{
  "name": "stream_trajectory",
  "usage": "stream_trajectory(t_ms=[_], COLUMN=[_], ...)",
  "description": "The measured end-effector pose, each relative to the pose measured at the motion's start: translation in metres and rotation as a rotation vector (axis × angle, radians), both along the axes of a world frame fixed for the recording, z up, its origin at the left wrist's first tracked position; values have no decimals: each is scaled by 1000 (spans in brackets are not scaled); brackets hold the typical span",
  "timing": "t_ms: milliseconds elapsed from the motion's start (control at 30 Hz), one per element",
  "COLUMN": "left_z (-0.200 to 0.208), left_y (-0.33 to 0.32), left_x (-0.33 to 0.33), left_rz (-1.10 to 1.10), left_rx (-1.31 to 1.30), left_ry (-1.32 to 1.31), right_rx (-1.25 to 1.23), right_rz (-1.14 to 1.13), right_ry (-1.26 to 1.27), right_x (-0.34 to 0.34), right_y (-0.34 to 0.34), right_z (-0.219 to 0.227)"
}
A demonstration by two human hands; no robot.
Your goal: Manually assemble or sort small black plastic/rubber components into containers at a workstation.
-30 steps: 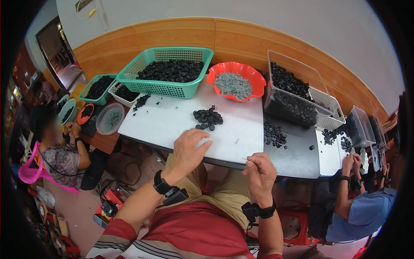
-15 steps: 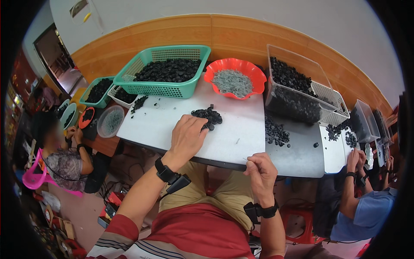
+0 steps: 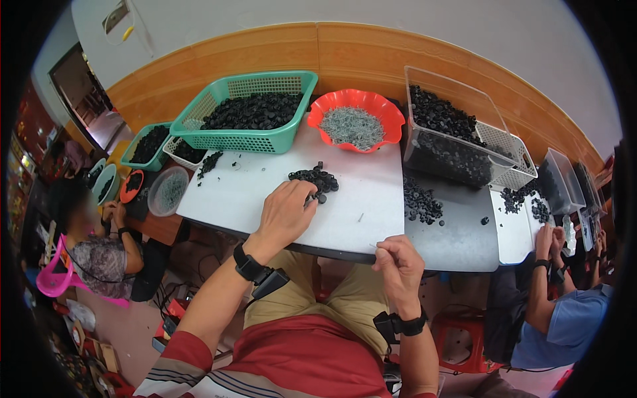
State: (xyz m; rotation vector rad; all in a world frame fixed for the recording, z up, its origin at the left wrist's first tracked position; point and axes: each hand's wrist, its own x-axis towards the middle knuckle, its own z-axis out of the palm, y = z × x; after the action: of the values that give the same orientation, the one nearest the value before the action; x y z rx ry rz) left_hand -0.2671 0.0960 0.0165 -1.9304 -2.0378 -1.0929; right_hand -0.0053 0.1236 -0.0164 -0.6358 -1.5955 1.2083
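On the white tabletop [image 3: 232, 192] lies a small pile of black round parts [image 3: 323, 179]. My left hand [image 3: 285, 213] rests at its near left edge, fingers bent and drawn together over the closest parts. What its fingertips hold, if anything, is hidden. Past the table's front edge, my right hand [image 3: 400, 264] pinches a thin metal pin between thumb and forefinger; only a sliver of it shows. Another thin metal pin [image 3: 361, 217] lies loose on the tabletop between my hands.
Behind the pile stand a green basket [image 3: 245, 140] of black parts and a red scalloped bowl [image 3: 319, 138] of metal pins. A clear bin [image 3: 458, 169] of black parts stands right. Co-workers sit on both sides; loose black parts [image 3: 423, 202] lie on the grey surface.
The whole view has shifted slightly left. My left hand remains at the pile with its fingers a little farther in; my right hand still pinches the pin.
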Motion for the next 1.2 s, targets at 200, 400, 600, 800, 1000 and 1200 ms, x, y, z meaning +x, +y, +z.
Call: stream_trajectory(t_ms=[200,400,600,800,1000,1200], left_z=[5,7,5,5,5,7], left_y=[-10,-21,-35,-43,-47,-51], left_x=[4,5,9,21,32,37], left_rz=[-61,-208,-303,-456,-536,-519], left_rx=[60,115,-1,-72,-132,-219], left_ry=[-144,-466,-945,-1288,-1355,-1342], right_rx=[2,-23,-51,13,109,167], right_rz=[4,18,49,88,103,79], right_ry=[7,28,77,33,-7,-51], right_x=[1,1,-9,-25,-35,-35], right_y=[0,-1,-3,-6,-9,-11], right_z=[3,6,22,34,39,37])
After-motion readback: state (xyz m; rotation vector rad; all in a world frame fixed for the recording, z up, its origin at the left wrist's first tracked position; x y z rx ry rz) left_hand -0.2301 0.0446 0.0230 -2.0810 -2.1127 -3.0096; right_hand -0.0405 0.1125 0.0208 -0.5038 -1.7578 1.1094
